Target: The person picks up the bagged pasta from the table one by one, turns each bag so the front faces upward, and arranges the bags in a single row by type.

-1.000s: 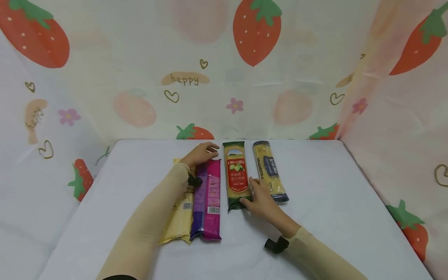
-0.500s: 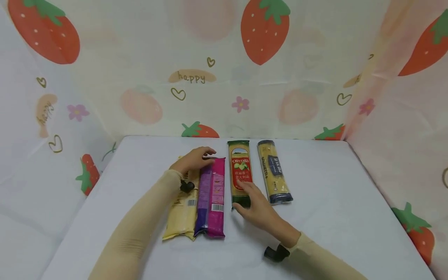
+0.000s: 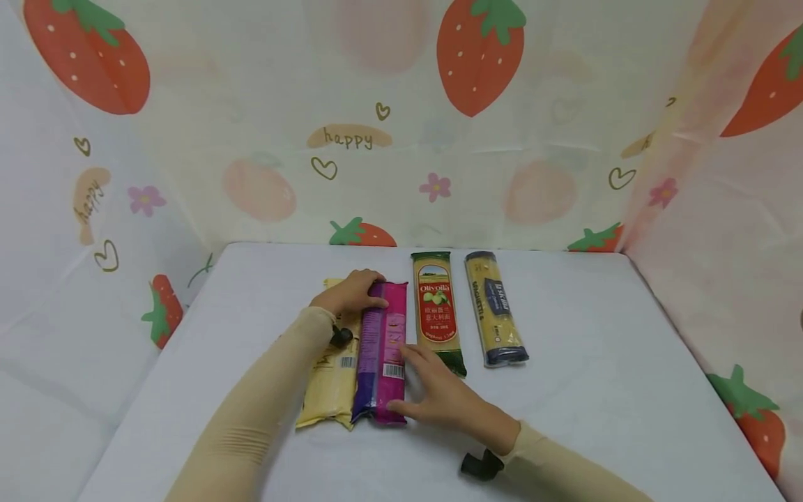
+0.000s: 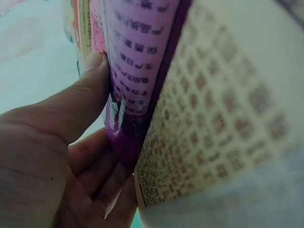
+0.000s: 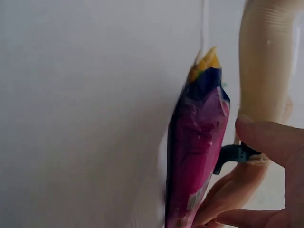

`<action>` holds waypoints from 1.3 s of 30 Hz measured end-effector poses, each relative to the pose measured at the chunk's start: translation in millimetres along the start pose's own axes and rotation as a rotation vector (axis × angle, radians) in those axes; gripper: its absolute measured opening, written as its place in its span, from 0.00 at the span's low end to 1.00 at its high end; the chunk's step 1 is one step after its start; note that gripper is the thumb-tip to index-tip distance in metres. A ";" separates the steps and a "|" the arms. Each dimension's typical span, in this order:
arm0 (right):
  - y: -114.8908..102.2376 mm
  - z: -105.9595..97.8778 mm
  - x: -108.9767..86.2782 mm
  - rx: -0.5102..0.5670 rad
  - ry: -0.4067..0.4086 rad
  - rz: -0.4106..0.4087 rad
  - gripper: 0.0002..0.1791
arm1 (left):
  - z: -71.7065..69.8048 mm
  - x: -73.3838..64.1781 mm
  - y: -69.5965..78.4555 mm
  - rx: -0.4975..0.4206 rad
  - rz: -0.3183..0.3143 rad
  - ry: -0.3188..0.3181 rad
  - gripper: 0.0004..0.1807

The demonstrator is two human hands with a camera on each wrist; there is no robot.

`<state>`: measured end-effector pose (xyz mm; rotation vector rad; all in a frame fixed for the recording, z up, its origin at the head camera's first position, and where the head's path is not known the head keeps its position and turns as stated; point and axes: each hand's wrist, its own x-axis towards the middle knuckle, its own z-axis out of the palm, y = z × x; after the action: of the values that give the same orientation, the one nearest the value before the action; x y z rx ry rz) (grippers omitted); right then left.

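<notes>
In the head view a purple-and-pink pasta packet (image 3: 380,355) lies flat beside a pale yellow packet (image 3: 327,394). My left hand (image 3: 350,293) grips the purple packet's far end. In the left wrist view, the left thumb (image 4: 90,80) lies along the purple packet (image 4: 137,61), and the fingers bend round its end. My right hand (image 3: 448,397) is at the purple packet's near right edge, thumb and fingers spread apart. The right wrist view shows the right hand (image 5: 285,152) beside that packet (image 5: 194,137) with a gap; contact is unclear.
To the right lie a green-and-red Olivoilà spaghetti packet (image 3: 437,300) and a yellow spaghetti packet (image 3: 497,310) with dark blue ends. All rest on a white-covered table (image 3: 583,390). Strawberry-print cloth (image 3: 477,153) stands behind and at both sides.
My right hand has left the green-and-red spaghetti packet and moved left to the purple packet. My left hand has come down onto the purple packet's far end. The head view has shifted slightly.
</notes>
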<state>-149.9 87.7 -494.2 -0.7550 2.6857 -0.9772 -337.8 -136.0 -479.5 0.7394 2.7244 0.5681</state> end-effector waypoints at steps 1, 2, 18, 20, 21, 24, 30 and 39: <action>-1.1 2.0 1.0 -0.014 -0.006 -0.008 0.56 | -0.3 -0.4 1.5 0.003 -0.001 0.000 0.34; -2.4 3.6 1.5 -0.025 -0.013 -0.011 0.58 | -0.4 -0.6 2.5 0.005 -0.003 -0.003 0.33; -27.0 21.7 13.2 -0.371 -0.086 0.037 0.76 | 3.8 4.1 4.9 0.043 -0.020 -0.019 0.30; -28.5 24.2 15.0 -0.430 -0.082 0.044 0.76 | 3.4 4.2 6.7 0.050 -0.018 -0.018 0.30; -29.5 25.1 15.7 -0.452 -0.082 0.047 0.76 | 3.0 4.0 7.7 0.055 -0.017 -0.017 0.30; -33.9 27.8 18.5 -0.513 -0.081 0.039 0.75 | 1.3 2.4 10.6 0.069 -0.024 -0.018 0.30; -41.0 30.1 22.9 -0.579 -0.072 0.042 0.71 | 0.4 0.9 13.0 0.100 -0.039 -0.005 0.30; -40.4 29.9 22.6 -0.545 -0.053 0.031 0.64 | 2.9 2.1 13.6 0.156 -0.064 -0.017 0.28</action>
<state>-143.1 33.1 -491.2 -0.8064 2.9271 -0.1984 -332.7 -123.3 -476.5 0.6869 2.7886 0.3371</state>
